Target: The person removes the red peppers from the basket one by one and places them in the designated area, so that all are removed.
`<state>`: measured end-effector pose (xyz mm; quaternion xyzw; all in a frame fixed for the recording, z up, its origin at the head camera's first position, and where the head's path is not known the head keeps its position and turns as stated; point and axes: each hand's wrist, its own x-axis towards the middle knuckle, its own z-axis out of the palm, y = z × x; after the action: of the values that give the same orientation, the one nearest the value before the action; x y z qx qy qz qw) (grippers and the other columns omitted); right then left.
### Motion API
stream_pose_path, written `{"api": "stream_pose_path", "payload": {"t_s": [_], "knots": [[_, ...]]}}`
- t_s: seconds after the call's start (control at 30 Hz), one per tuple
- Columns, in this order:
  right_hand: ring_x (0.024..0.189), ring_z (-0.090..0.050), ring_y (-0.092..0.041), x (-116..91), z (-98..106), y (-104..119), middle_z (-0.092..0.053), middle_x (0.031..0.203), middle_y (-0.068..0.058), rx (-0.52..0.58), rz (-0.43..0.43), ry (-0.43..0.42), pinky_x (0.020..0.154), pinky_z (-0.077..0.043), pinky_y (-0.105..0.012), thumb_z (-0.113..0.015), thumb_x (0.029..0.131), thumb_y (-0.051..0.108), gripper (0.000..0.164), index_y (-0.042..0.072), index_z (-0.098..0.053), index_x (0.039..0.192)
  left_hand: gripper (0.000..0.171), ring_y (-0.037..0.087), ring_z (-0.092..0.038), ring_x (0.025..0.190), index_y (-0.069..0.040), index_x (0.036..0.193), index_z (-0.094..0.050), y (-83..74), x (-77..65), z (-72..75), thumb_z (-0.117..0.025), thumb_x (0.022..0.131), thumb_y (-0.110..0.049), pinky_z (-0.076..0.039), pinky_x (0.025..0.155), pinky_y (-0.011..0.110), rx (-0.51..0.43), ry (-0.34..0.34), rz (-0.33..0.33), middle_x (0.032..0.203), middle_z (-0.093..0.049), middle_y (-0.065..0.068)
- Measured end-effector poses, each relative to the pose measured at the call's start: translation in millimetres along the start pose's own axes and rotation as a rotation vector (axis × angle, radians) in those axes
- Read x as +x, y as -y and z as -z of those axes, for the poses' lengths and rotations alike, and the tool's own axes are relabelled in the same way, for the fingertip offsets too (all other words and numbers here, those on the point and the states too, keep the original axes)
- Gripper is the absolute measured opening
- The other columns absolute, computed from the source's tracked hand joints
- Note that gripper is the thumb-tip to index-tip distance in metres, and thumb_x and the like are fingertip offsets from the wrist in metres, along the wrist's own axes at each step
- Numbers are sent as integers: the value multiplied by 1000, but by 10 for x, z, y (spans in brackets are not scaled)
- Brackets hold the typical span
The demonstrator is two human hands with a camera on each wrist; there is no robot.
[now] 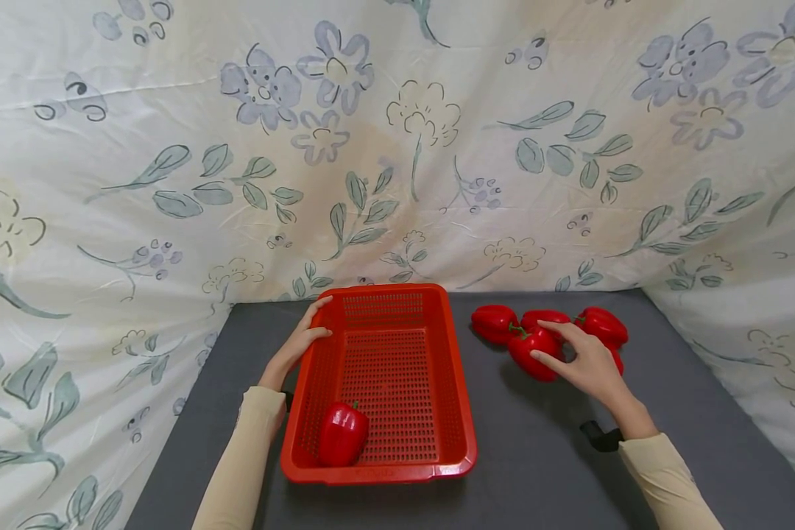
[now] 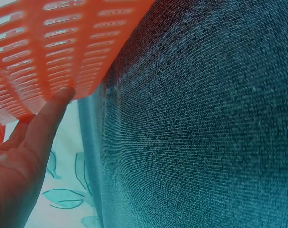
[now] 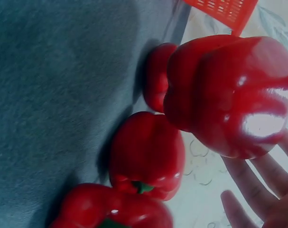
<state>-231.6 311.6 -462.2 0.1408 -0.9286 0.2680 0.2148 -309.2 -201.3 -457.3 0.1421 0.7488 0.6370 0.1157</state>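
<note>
On the left side of the red plastic basket (image 1: 462, 412), my left hand (image 1: 298, 344) grips the rim. The left wrist view shows some of its fingers (image 2: 51, 111) against the slotted outer wall. One red bell pepper (image 1: 341, 434) lies in the basket's near left corner. To the right of the basket, my right hand (image 1: 589, 362) holds another red bell pepper (image 1: 533, 355) between thumb and fingers. In the right wrist view this held pepper (image 3: 229, 95) is raised above the dark tabletop, with other peppers (image 3: 146, 154) behind it.
Several more red bell peppers (image 1: 493, 324) sit at the back right of the dark table (image 1: 517, 456), around the held one. A floral cloth (image 1: 384, 147) hangs behind the table and along both sides. A black band (image 1: 601, 436) is on the right wrist.
</note>
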Motion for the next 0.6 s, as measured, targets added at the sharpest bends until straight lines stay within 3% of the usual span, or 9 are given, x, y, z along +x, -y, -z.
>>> {"api": "stream_pose_path", "payload": {"t_s": [0.17,0.4,0.6], "knots": [[73,-55,-19,-17,-9,-82,-64,112,-10,-21,5,-11,62,-50,-39,-77,71,41,61,16,-59,124,68,45,-32,123,-19,148,-18,134,66,48,-42,90,6,-47,77,32,0,-17,-6,151,-10,14],[81,-58,-25,-58,-26,-190,-61,114,-17,-60,-8,16,70,-51,-51,-75,73,43,62,10,-58,123,70,43,-32,125,-20,148,-17,185,73,48,-45,89,3,-46,79,32,18,-19,-31,152,-9,14],[89,-57,-31,-82,-29,-247,-61,114,-20,-85,-27,51,76,-45,-55,-72,75,46,62,7,-58,121,69,45,-30,126,-19,148,-17,136,59,40,-42,90,7,-46,78,33,-9,-11,-8,152,-8,13]]}}
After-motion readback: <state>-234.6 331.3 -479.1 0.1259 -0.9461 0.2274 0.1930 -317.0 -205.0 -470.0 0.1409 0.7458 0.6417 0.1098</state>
